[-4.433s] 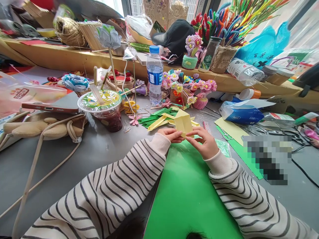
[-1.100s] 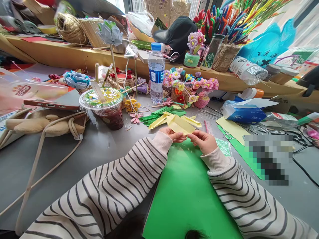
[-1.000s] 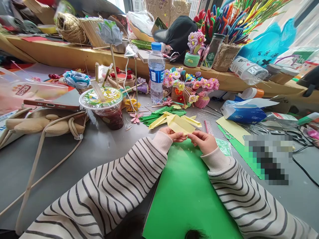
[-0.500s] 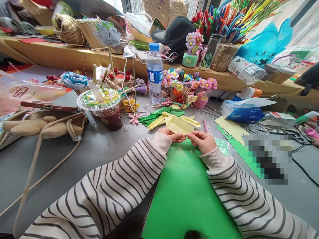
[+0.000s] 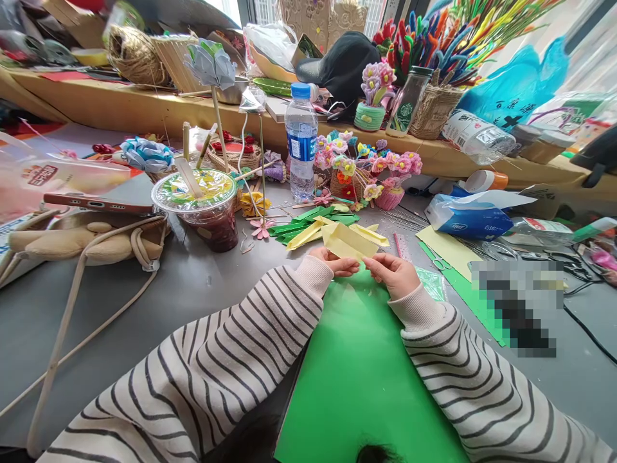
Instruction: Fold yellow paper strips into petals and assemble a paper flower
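Between my two hands is a piece of folded yellow paper (image 5: 349,241), its creased flap standing up away from me. My left hand (image 5: 339,262) is closed on its lower left edge, with the thumb in front. At the lower right edge, my right hand (image 5: 394,273) pinches the paper between thumb and fingers. The fingertips of both hands nearly meet. Below them lies a large green sheet (image 5: 371,366). Just behind the held paper are more folded yellow pieces (image 5: 304,236) and a pile of folded green paper strips (image 5: 308,222).
A lidded cup of dark drink (image 5: 207,222) stands at left, near a phone (image 5: 96,202) on a beige bag (image 5: 62,241). A water bottle (image 5: 301,148) and crocheted flowers (image 5: 344,161) stand behind. At right are scissors (image 5: 441,263), yellow card (image 5: 453,251) and a blue tissue pack (image 5: 470,215).
The view has shifted very slightly. Both hands keep their hold on the yellow paper at nearly the same spot; nothing was let go.
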The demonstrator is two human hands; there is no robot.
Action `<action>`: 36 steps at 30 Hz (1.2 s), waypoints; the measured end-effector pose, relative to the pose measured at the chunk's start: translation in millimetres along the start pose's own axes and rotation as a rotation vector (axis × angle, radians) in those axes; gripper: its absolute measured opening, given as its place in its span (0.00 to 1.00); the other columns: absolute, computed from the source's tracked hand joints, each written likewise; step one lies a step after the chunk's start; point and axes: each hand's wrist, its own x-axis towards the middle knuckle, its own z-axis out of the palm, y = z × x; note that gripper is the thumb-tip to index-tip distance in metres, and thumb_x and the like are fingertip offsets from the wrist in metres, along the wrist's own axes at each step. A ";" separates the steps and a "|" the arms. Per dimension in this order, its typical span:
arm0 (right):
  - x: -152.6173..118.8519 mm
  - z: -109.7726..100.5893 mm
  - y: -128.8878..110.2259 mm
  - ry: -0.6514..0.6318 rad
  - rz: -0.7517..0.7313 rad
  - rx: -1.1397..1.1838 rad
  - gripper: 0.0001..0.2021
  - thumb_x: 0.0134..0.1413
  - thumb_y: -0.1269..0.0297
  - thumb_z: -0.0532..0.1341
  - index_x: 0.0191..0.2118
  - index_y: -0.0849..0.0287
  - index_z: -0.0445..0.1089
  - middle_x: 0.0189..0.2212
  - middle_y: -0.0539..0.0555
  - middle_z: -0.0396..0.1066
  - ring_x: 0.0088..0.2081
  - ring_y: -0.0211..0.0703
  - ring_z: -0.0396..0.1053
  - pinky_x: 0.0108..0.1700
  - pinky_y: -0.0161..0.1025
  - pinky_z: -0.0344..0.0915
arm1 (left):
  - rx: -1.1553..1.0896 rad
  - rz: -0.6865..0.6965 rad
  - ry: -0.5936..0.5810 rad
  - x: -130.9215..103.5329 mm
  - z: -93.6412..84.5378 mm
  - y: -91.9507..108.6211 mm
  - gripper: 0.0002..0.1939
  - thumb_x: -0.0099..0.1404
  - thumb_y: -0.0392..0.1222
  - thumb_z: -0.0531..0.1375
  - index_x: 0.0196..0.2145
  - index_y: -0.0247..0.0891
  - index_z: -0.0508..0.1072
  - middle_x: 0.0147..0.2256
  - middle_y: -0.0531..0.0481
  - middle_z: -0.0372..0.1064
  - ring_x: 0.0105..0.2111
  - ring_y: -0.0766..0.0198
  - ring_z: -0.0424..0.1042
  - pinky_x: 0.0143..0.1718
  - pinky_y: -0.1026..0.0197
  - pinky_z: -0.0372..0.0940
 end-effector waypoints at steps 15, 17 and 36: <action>0.7 0.1 0.9 -0.009 -0.022 -0.004 0.16 0.27 0.55 0.64 0.21 0.63 0.65 0.12 0.45 0.60 0.15 0.29 0.54 0.19 0.31 0.53 | -0.038 0.039 -0.076 5.0 -3.5 -3.2 0.18 0.36 0.34 0.65 0.28 0.30 0.68 0.22 0.50 0.69 0.23 0.68 0.68 0.31 0.64 0.64; 1.7 -0.1 1.9 -0.011 -0.024 -0.007 0.16 0.27 0.54 0.63 0.21 0.63 0.65 0.12 0.45 0.60 0.15 0.30 0.54 0.19 0.32 0.53 | -0.023 0.065 -0.057 3.9 -2.3 -2.8 0.19 0.36 0.34 0.65 0.30 0.30 0.67 0.22 0.49 0.69 0.22 0.68 0.69 0.31 0.63 0.64; 3.5 -6.4 2.4 -0.141 -0.157 -0.248 0.16 0.33 0.56 0.61 0.30 0.63 0.70 0.19 0.50 0.66 0.19 0.33 0.58 0.20 0.32 0.55 | 0.163 0.224 -0.017 3.9 -2.6 -5.6 0.29 0.37 0.33 0.64 0.36 0.35 0.53 0.22 0.54 0.67 0.19 0.67 0.68 0.25 0.62 0.63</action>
